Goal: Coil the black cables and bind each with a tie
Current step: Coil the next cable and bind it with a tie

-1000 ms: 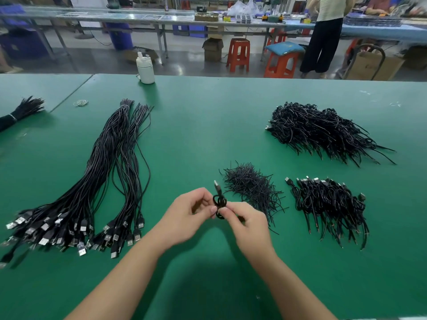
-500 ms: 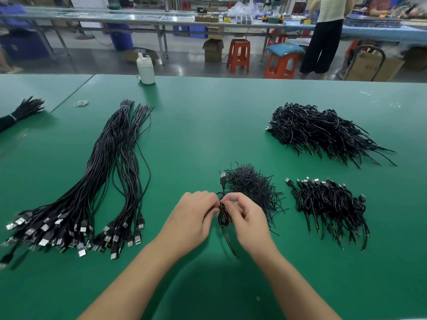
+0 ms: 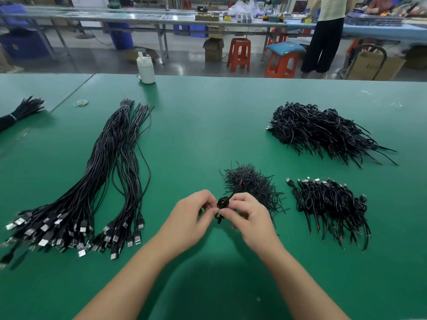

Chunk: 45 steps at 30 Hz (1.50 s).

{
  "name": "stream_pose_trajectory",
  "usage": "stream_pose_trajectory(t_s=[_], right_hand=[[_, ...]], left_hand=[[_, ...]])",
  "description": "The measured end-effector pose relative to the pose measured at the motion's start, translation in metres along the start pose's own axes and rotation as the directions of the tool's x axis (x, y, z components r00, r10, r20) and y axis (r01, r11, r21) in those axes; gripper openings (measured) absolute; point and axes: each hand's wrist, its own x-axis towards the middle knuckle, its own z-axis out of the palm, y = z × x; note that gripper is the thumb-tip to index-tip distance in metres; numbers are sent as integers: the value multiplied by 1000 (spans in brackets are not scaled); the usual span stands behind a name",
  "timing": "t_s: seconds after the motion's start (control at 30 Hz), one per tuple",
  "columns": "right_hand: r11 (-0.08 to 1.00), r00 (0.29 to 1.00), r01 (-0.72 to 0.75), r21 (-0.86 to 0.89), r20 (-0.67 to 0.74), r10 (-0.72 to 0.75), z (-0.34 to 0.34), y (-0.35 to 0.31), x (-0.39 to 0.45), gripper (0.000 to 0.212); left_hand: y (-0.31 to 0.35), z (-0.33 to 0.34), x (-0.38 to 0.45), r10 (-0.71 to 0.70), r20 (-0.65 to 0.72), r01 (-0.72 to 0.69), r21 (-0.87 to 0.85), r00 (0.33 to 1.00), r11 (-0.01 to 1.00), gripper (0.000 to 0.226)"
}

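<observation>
Binding was the step in hand: one coil was held between both hands above the counter, just in front of the tie pile. A tie appeared to be going round the coil's waist, though the frame was too small to show the twist itself. The left hand pinched the coil's left side with curled fingertips; the right hand pinched its right side, fingers curled likewise. A short tail hung below the coil. By judgement, the next move called for finishing the twist until the tie held, then setting the coil with the bound coils at right. Loose cables lay well apart at left, not yet coiled.
</observation>
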Motion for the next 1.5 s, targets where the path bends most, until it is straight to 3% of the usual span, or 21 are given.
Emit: stream_pose_trajectory(t_s=[0.13, 0.3, 0.4, 0.6, 0.83, 1.0, 1.1, 1.23, 1.37, 1.5], right_hand=[[992, 992, -89, 92, 94, 80, -2, -3, 0, 33], [977, 970, -191, 90, 167, 175, 0, 3, 0, 30], [964, 961, -245, 106, 155, 227, 3, 8, 2, 16], [930, 968, -250, 268, 103, 230, 9, 12, 3, 12], [938, 971, -202, 282, 186, 153, 9, 7, 4, 28], [987, 987, -133, 91, 100, 124, 1, 4, 5, 20], [989, 985, -130, 69, 127, 121, -2, 3, 3, 30], [982, 960, -189, -7, 210, 186, -3, 4, -3, 33], [957, 931, -281, 77, 265, 252, 1, 5, -5, 34], [947, 943, -282, 153, 224, 245, 6, 5, -5, 34]], left_hand=[[2, 2, -1, 94, -21, -93, 54, 995, 994, 10], [-2, 6, 2, 318, 58, -317, 360, 946, 878, 8], [-7, 11, 2, 348, 90, -351, 434, 933, 829, 11], [-10, 16, -1, 58, -12, -57, 111, 998, 992, 15], [-11, 9, 3, -172, -39, 166, -126, 984, 978, 22], [-9, 12, 0, -9, -55, 9, 4, 998, 1000, 19], [-12, 16, -4, 143, -74, -129, 167, 987, 978, 12], [-19, 17, -9, 272, -60, -242, 309, 960, 920, 26], [-18, 19, -12, 251, -96, -222, 243, 963, 944, 17], [-14, 19, -8, 64, -163, -64, 0, 985, 998, 7]])
